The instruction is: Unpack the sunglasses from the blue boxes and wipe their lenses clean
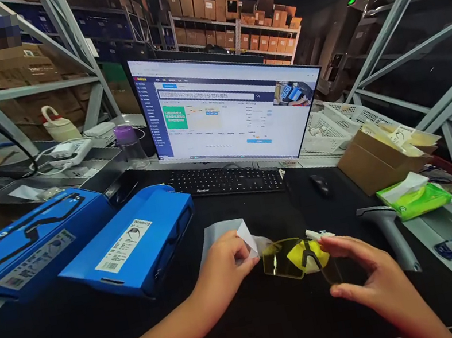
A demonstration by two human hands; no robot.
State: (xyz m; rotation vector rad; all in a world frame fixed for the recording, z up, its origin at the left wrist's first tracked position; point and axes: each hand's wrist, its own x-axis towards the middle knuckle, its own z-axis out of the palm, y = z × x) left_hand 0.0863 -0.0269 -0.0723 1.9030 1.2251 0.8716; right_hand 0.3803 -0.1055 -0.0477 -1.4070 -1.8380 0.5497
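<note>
A yellow-tinted shield lens (283,261) with a dark nose piece is held just above the black desk mat. My right hand (369,272) grips it at its right end, fingers along the top edge and thumb low. A small white piece (318,233) shows at the lens's top edge by those fingertips. Pinched in my left hand (224,259) is a thin whitish sleeve (223,231), one corner folded over; the hand hides part of it. The left fingertips are close to the lens's left end; whether they touch it I cannot tell.
Two blue boxes (133,240) lie at left. Behind the mat (254,327) are a keyboard (228,182) and monitor (233,109). To the right sit a mouse (320,185), a barcode scanner (390,233), a green tissue pack (417,199) and an open carton (371,164).
</note>
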